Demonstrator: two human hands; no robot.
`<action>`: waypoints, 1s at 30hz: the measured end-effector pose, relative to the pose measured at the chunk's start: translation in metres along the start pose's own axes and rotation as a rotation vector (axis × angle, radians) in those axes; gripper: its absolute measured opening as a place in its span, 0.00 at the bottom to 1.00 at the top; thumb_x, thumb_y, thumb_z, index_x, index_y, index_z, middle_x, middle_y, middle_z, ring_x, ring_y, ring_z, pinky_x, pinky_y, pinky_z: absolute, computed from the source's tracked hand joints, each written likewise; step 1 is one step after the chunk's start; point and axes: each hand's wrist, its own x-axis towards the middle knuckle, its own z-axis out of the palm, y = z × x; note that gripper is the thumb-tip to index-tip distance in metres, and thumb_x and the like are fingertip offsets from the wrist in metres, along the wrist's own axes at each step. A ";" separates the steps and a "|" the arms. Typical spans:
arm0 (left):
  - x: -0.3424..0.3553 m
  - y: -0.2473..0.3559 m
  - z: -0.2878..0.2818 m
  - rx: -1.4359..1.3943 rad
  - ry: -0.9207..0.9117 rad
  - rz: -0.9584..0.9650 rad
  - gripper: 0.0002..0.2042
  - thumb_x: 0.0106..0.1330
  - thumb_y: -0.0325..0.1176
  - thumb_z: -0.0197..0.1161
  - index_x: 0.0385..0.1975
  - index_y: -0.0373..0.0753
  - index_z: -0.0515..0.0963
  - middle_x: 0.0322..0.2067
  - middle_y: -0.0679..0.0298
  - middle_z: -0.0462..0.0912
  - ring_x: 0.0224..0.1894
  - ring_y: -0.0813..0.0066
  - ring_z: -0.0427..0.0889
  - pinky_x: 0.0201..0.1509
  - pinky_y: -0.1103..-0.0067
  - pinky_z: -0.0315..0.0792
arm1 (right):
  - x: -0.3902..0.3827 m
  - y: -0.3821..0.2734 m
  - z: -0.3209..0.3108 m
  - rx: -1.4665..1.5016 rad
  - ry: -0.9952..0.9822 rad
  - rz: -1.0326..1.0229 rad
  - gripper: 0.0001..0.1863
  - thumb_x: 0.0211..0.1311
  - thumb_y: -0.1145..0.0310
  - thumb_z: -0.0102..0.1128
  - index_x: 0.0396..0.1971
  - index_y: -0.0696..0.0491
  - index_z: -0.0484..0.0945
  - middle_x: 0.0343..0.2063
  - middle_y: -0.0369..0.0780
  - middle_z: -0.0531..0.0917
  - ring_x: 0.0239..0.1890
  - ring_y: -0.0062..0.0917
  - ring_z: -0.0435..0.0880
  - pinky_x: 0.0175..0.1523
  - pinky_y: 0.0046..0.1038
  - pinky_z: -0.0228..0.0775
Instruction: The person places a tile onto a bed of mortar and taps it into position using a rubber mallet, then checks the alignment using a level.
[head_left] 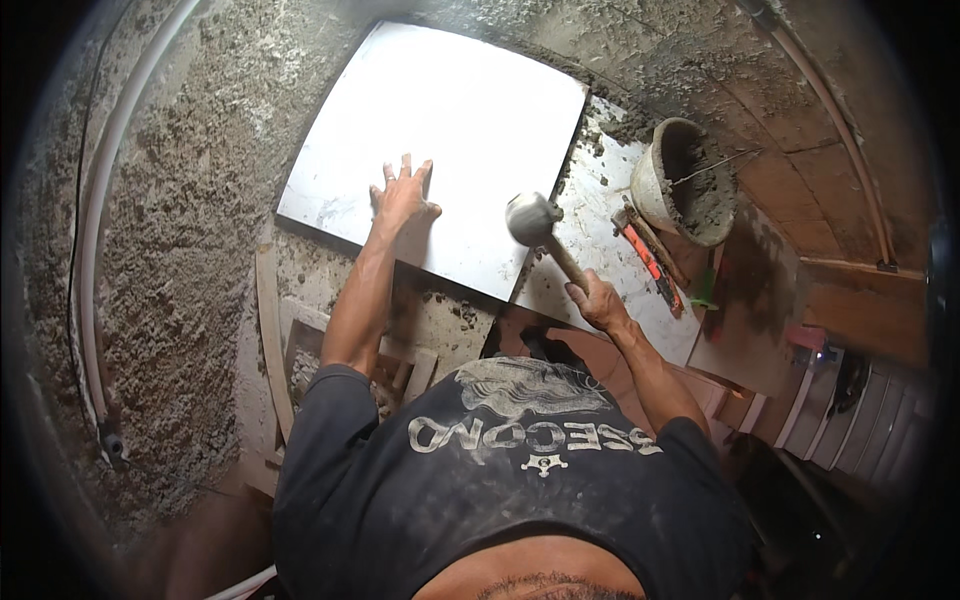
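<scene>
Head view: mallet [560, 253] points to 11 o'clock from the right hand [600, 302], overlapping the white tile's [475, 130] 4 o'clock side.
From my remote station I log: handle axis 5-to-11 o'clock, right fingers wrapped round it; I cannot tell whether the mallet's pale, rounded head touches the tile. Left hand [404, 200], nearer tile centre, rests on it toward 7 o'clock, fingers spread apart. Tile: squarish, glaring white, turned slightly clockwise, grey smudges toward its 8 o'clock corner.
</scene>
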 end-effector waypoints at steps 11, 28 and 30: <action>-0.005 0.003 -0.001 0.025 -0.051 -0.031 0.45 0.44 0.49 0.73 0.66 0.61 0.56 0.69 0.56 0.48 0.69 0.44 0.47 0.63 0.43 0.53 | -0.038 -0.003 -0.009 0.029 -0.067 -0.067 0.18 0.61 0.56 0.55 0.35 0.57 0.68 0.21 0.54 0.78 0.28 0.51 0.79 0.32 0.43 0.70; -0.003 -0.004 0.004 -0.049 -0.074 -0.027 0.44 0.46 0.48 0.73 0.65 0.61 0.57 0.68 0.56 0.50 0.69 0.44 0.46 0.63 0.43 0.51 | -0.055 -0.015 -0.002 0.132 -0.039 -0.274 0.23 0.62 0.49 0.53 0.34 0.58 0.68 0.20 0.45 0.82 0.27 0.41 0.84 0.31 0.36 0.74; -0.003 -0.004 0.004 -0.046 -0.054 -0.021 0.44 0.46 0.48 0.73 0.65 0.61 0.56 0.68 0.56 0.50 0.69 0.43 0.46 0.63 0.43 0.51 | -0.051 -0.005 0.001 0.091 -0.053 -0.313 0.23 0.62 0.48 0.53 0.34 0.58 0.68 0.19 0.46 0.82 0.27 0.42 0.84 0.31 0.36 0.73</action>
